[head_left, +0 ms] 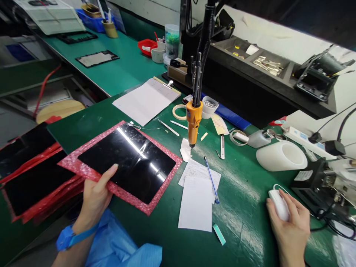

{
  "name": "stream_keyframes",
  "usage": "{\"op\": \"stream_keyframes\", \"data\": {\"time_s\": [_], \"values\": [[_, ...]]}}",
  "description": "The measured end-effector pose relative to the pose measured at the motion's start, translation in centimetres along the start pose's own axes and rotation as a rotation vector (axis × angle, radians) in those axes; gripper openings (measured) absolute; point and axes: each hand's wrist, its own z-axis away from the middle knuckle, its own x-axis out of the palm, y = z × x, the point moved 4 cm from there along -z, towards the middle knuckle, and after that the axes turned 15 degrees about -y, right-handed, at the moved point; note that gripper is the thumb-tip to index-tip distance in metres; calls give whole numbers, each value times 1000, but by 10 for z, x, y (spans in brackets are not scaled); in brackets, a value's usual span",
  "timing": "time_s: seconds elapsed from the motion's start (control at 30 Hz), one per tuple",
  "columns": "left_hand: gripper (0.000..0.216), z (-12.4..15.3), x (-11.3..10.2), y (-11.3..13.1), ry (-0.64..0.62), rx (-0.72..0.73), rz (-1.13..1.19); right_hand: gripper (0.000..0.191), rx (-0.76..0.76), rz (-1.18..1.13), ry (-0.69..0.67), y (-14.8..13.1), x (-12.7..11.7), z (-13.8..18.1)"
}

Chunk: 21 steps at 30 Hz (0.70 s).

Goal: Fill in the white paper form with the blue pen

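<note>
An electronics workshop
A power screwdriver (194,118) hangs over a green workbench (241,207), near a bare screen panel (133,159).

Left hand (96,194): grips the near edge of the pink bubble wrap (73,161) under a black glass panel (128,163), thumb on the glass; blue wristband (65,238) at the wrist.
Right hand (292,220): curls over a white mouse (279,204) on the green bench (241,233).
Glass: reflects bright strips of light.
Orange screwdriver (194,120): hangs upright, bit down, at a white paper scrap (185,150); contact I cannot tell from where I stand.
Loose sheets (195,207): between the hands, blue pen (211,180) lying across them, teal strip (219,234) just beside.
Clipboard (147,100): beyond the panel, paper under its clip.
Tape roll (174,112): near the screwdriver.
Wrapped panels (39,181): at the left, black with red wrap.
</note>
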Motion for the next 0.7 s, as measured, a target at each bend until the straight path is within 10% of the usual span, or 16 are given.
{"op": "stream_keyframes", "data": {"time_s": [0.7], "values": [[61, 0, 0, 0, -28, -22, -30, 55, 13, 22, -8, 0, 0, 1]]}}
